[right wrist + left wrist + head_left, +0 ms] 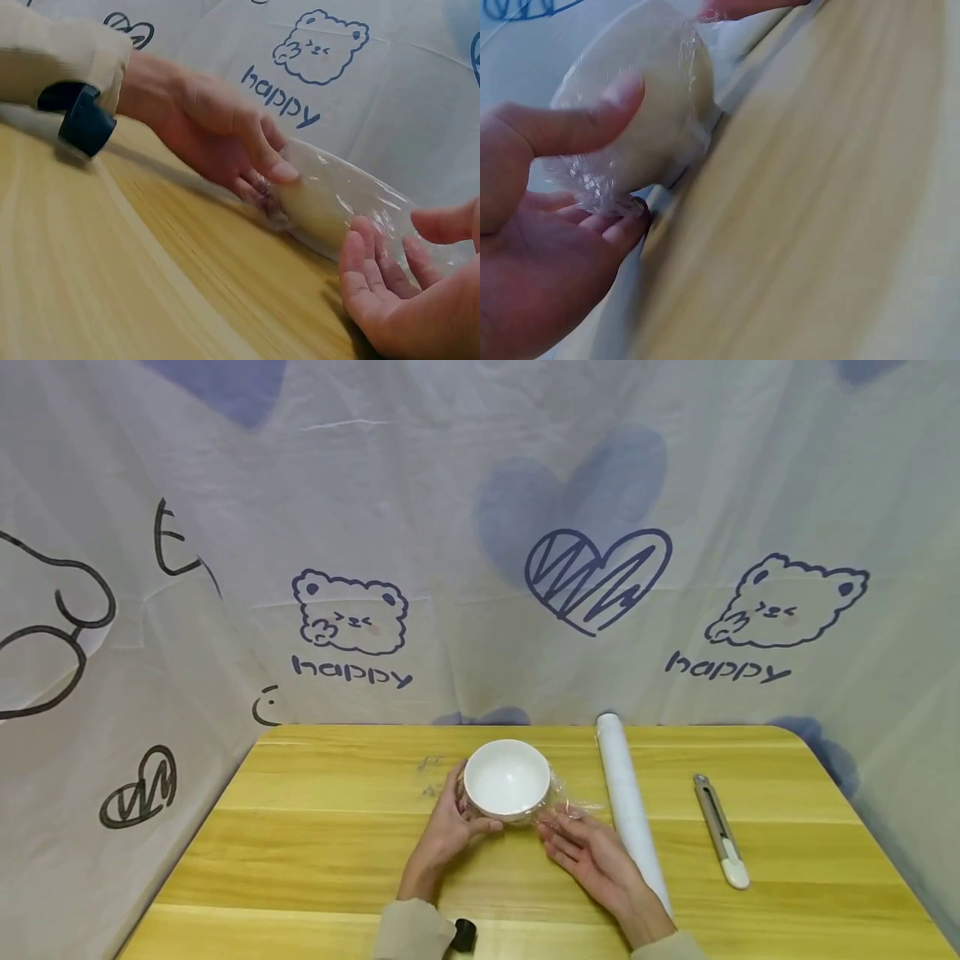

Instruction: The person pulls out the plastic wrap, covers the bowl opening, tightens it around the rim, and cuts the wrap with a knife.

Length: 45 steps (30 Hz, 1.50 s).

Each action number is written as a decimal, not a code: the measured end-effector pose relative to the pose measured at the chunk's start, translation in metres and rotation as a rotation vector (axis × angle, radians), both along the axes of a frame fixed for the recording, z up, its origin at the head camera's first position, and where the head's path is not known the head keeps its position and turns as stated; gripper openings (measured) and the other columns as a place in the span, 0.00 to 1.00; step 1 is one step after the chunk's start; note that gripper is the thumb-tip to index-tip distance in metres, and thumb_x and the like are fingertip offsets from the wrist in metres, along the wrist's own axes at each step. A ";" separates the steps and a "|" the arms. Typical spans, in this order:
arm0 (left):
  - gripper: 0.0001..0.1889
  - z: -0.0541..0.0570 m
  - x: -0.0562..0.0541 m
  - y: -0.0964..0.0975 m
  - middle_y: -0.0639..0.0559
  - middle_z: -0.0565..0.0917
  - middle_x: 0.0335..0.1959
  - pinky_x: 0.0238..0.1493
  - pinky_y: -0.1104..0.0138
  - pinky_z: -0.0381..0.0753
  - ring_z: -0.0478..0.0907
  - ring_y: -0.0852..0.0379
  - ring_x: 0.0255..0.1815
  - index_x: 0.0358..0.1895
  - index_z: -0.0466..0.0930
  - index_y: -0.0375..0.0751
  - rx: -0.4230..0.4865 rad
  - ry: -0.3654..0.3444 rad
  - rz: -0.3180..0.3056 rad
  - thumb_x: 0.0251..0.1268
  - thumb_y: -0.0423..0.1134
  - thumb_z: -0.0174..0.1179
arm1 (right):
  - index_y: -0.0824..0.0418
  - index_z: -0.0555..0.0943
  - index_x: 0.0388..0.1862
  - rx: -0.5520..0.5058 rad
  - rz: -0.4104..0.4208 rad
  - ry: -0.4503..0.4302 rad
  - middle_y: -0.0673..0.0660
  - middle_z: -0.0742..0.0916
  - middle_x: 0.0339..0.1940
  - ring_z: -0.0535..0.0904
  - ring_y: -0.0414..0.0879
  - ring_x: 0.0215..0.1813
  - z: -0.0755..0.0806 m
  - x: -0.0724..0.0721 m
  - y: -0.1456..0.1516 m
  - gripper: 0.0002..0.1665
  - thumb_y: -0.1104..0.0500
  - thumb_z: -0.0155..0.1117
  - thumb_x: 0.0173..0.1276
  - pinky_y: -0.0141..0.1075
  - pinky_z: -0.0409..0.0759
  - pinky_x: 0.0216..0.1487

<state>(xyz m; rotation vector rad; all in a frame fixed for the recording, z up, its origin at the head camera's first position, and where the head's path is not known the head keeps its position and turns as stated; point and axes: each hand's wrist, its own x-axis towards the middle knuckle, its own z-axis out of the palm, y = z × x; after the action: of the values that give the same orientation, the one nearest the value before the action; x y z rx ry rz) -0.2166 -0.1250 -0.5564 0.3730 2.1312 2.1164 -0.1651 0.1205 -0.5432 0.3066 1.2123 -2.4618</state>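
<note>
A white bowl (507, 778) with clear plastic wrap (604, 176) around its outside stands near the middle of the table, opening upward in the head view. My left hand (444, 831) grips its left side. In the left wrist view the thumb presses on the wrapped wall, with the fingers under the bunched film. At the bowl's right side is my right hand (596, 857), palm turned upward. Its fingers (367, 262) touch the loose film there, while the thumb stays apart from them in the right wrist view.
A long white roll (628, 806) lies right of the bowl, partly behind my right forearm. Farther right is a utility knife (722, 832) with a white end. The wooden table (300, 835) meets a printed cloth backdrop (465, 610) at its back edge.
</note>
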 end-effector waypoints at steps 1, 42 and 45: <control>0.55 0.000 0.000 -0.003 0.27 0.55 0.79 0.77 0.49 0.57 0.52 0.33 0.79 0.81 0.44 0.27 0.008 0.003 0.011 0.52 0.17 0.72 | 0.66 0.66 0.69 0.002 -0.003 -0.004 0.58 0.87 0.54 0.83 0.48 0.57 0.000 0.000 0.000 0.22 0.60 0.54 0.82 0.41 0.79 0.62; 0.63 0.005 0.000 0.010 0.32 0.50 0.81 0.78 0.53 0.54 0.48 0.37 0.82 0.82 0.36 0.31 0.053 0.008 -0.003 0.53 0.29 0.78 | 0.72 0.87 0.43 0.756 -0.121 0.301 0.57 0.88 0.32 0.81 0.43 0.29 0.000 0.009 -0.030 0.11 0.63 0.72 0.68 0.32 0.84 0.27; 0.64 0.004 0.001 0.013 0.32 0.54 0.80 0.78 0.51 0.55 0.52 0.36 0.80 0.82 0.39 0.33 -0.007 0.043 0.031 0.47 0.25 0.80 | 0.69 0.89 0.38 0.856 -0.130 0.319 0.55 0.87 0.25 0.75 0.40 0.20 -0.002 0.010 -0.035 0.08 0.63 0.75 0.64 0.28 0.74 0.19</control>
<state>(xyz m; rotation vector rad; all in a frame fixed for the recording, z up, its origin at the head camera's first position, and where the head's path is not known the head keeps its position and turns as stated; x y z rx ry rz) -0.2155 -0.1115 -0.5523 0.3901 2.1808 2.1367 -0.1554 0.0856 -0.5455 0.2138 2.4144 -1.9891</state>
